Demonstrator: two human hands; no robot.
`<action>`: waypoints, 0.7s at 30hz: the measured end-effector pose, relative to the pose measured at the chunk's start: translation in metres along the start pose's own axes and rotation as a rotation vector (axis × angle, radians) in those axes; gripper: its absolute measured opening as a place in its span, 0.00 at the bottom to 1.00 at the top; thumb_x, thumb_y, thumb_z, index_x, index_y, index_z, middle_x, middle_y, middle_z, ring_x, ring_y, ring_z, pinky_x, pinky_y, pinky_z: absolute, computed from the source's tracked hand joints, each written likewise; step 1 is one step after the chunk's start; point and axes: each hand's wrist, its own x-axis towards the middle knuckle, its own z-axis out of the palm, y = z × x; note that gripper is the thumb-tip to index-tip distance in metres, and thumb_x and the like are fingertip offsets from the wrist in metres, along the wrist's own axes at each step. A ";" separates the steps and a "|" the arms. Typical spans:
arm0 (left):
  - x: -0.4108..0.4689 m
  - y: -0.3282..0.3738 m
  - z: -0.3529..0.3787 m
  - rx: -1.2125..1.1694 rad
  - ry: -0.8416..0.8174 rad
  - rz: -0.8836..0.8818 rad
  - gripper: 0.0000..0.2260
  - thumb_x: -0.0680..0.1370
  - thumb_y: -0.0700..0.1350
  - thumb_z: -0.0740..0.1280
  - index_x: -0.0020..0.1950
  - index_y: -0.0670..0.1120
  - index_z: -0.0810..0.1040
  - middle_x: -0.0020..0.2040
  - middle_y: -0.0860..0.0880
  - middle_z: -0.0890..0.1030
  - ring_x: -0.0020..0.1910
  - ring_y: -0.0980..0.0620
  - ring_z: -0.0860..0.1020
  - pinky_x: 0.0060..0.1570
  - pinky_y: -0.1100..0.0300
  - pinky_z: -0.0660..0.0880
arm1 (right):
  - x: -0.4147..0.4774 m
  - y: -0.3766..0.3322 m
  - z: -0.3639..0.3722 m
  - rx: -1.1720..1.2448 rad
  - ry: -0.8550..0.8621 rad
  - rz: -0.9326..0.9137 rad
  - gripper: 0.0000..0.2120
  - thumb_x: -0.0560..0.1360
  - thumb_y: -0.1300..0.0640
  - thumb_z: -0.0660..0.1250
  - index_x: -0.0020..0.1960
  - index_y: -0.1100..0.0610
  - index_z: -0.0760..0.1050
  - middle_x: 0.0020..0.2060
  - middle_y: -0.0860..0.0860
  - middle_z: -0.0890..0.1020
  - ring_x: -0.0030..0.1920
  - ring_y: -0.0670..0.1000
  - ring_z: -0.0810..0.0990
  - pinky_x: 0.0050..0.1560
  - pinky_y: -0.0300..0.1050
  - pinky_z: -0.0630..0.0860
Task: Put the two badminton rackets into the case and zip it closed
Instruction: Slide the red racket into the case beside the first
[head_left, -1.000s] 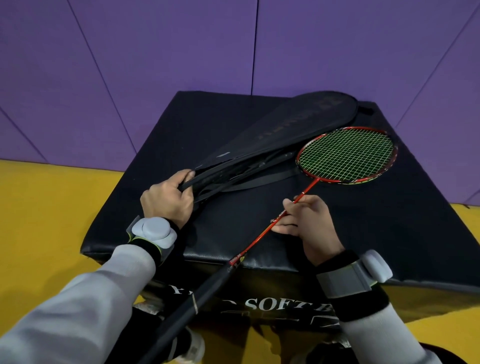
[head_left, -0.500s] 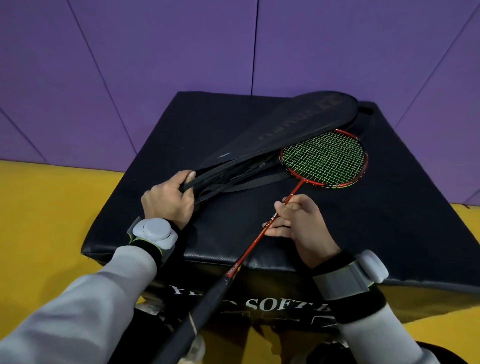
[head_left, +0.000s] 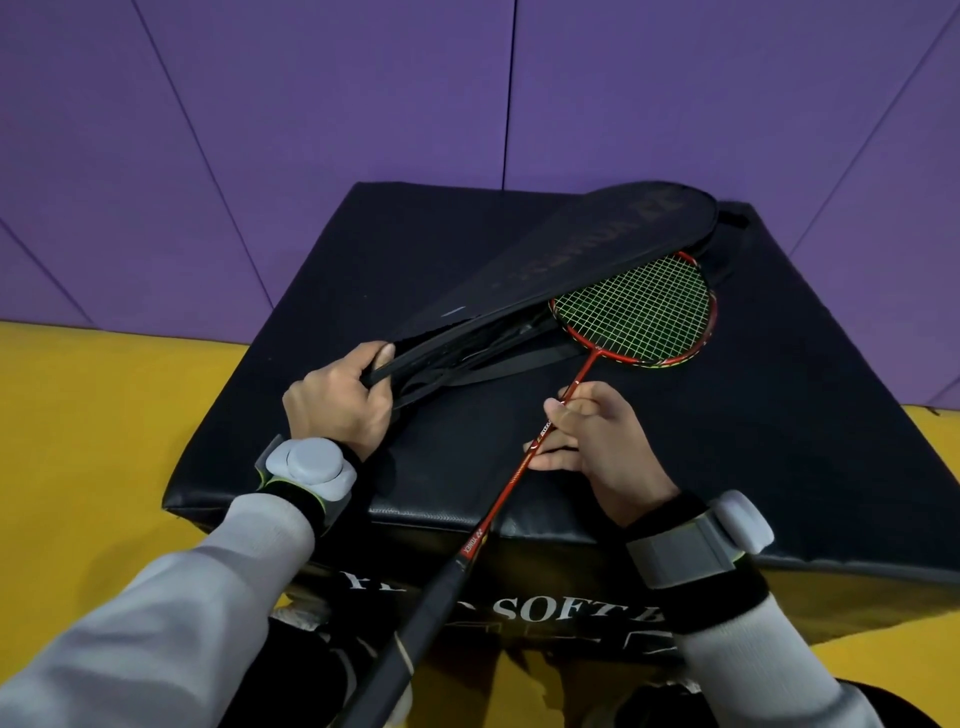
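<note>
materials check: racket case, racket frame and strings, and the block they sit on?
Racket case: matte black woven fabric, probably nylon; it sags and creases where the left hand lifts its edge. Racket: glossy red painted frame and thin shaft, likely graphite, unconfirmed; yellow-green synthetic-looking strings. Block: black vinyl or faux leather with slight sheen and grain, seemingly padded.

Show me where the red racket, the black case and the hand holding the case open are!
red racket (head_left: 636, 312), head view, on the green strings.
black case (head_left: 561, 254), head view, on its top flap.
left hand (head_left: 335, 405), head view, on its back.
</note>
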 end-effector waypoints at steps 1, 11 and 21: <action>-0.001 0.000 0.000 -0.003 0.007 -0.002 0.11 0.81 0.55 0.62 0.53 0.55 0.84 0.29 0.55 0.71 0.31 0.45 0.73 0.42 0.55 0.70 | 0.001 0.000 0.000 -0.016 0.003 0.000 0.08 0.80 0.63 0.66 0.58 0.62 0.70 0.35 0.53 0.72 0.35 0.57 0.84 0.32 0.47 0.82; -0.001 -0.001 -0.001 -0.023 0.015 0.013 0.11 0.79 0.57 0.62 0.50 0.57 0.84 0.27 0.58 0.70 0.29 0.51 0.70 0.41 0.58 0.68 | 0.018 -0.009 -0.003 -0.101 0.023 0.036 0.14 0.81 0.63 0.65 0.65 0.64 0.69 0.51 0.62 0.77 0.37 0.58 0.84 0.31 0.47 0.82; -0.002 -0.004 0.001 -0.016 0.047 0.058 0.10 0.79 0.56 0.62 0.49 0.57 0.83 0.25 0.64 0.66 0.28 0.54 0.67 0.38 0.61 0.64 | 0.041 -0.014 0.001 -0.070 0.058 0.046 0.29 0.78 0.73 0.63 0.76 0.64 0.59 0.40 0.53 0.77 0.38 0.53 0.81 0.28 0.46 0.83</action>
